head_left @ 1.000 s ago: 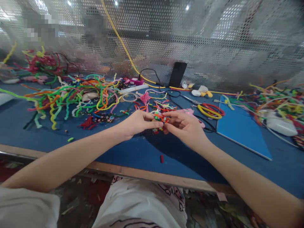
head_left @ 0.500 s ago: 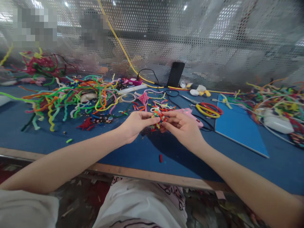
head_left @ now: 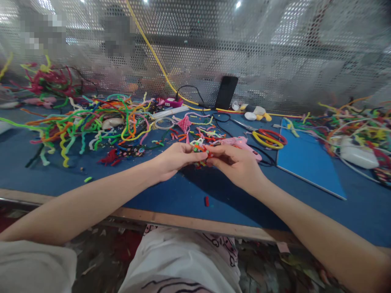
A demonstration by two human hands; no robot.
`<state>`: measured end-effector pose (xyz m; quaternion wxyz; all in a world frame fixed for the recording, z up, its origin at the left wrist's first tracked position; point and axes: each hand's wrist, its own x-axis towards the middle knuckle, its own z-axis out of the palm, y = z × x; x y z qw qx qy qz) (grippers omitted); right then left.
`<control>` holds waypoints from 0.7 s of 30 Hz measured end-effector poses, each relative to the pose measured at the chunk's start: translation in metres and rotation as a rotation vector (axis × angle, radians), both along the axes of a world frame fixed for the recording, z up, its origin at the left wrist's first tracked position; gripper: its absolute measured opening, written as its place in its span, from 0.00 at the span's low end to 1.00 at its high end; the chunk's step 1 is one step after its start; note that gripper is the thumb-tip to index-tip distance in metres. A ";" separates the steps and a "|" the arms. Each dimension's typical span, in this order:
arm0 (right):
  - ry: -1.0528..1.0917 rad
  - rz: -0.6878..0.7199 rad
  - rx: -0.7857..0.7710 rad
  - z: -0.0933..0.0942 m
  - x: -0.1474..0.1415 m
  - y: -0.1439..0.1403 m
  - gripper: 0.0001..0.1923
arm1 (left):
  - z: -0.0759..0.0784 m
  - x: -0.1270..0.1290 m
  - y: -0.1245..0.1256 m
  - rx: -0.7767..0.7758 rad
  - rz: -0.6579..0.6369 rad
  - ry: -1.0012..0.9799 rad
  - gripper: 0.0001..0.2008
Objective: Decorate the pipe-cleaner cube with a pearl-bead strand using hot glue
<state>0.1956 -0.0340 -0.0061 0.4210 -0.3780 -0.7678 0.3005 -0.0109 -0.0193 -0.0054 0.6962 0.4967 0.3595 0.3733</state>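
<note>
Between my two hands, a small multicoloured bundle of pipe-cleaner pieces (head_left: 200,147) is held just above the table. My left hand (head_left: 177,160) pinches it from the left, thumb on top. From the right, my right hand (head_left: 235,160) closes thumb and fingers on its other side. Fingers hide much of the bundle, so its exact shape is unclear. Right behind my right hand lies a pink glue gun (head_left: 240,142) with a lit red spot. Beyond the bundle sits a pink pipe-cleaner piece (head_left: 184,123).
Tangled pipe cleaners (head_left: 100,118) cover the left. Scissors (head_left: 269,139) with red and yellow handles and a blue board (head_left: 308,162) lie to the right. A phone (head_left: 226,92) leans on the perforated panel. A red scrap (head_left: 207,201) lies near the front edge.
The bundle has turned in my fingers, and less of it shows now. My right fingers have drawn closer to my left thumb. Surrounding things stay in place.
</note>
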 end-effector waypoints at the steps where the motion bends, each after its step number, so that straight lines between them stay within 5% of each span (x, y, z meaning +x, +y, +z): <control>1: -0.040 0.009 0.024 0.001 0.001 0.001 0.13 | 0.000 0.001 0.000 -0.035 -0.008 -0.016 0.15; 16: -0.238 0.061 0.178 -0.003 0.007 0.007 0.07 | 0.000 0.004 -0.002 -0.097 -0.085 -0.016 0.12; 21: -0.077 0.028 0.081 -0.003 0.006 0.008 0.18 | 0.006 0.004 -0.001 -0.118 -0.037 -0.031 0.08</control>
